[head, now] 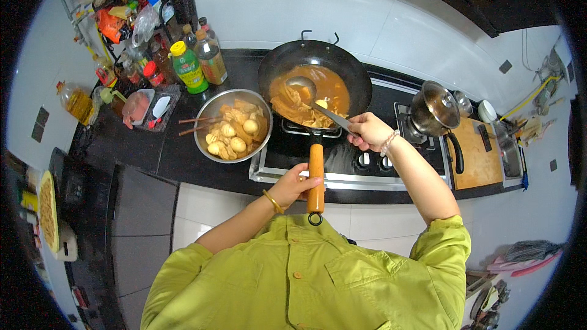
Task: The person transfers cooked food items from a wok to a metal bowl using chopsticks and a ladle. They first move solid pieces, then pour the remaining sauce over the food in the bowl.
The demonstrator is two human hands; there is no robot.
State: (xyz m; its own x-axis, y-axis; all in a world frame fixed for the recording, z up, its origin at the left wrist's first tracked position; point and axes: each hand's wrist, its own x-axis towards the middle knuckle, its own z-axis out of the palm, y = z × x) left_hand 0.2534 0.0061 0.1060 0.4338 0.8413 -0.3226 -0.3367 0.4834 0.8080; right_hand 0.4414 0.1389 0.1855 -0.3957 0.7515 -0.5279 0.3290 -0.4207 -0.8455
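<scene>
My left hand (293, 186) grips the wooden handle (316, 165) of a black wok (360, 82) on the left burner. In my right hand (370, 131) is the handle of a metal ladle (337, 119). The ladle's bowl (301, 86) dips into brown broth (328, 75) inside the wok. Folded tofu-skin-like pieces (293, 109) and one peeled egg (321, 104) lie in the broth. Left of the wok stands a steel bowl (200, 142) holding several scored eggs (237, 144) and more tofu-skin-like pieces. Wooden chopsticks (195, 120) rest over its left rim.
Sauce bottles (189, 68) crowd the counter behind the bowl, near a tray of raw meat (139, 104). On the right burner sits a lidded steel pot (434, 105), its black handle (455, 151) jutting toward me. A wooden cutting board (477, 165) and a sink (510, 156) lie farther right.
</scene>
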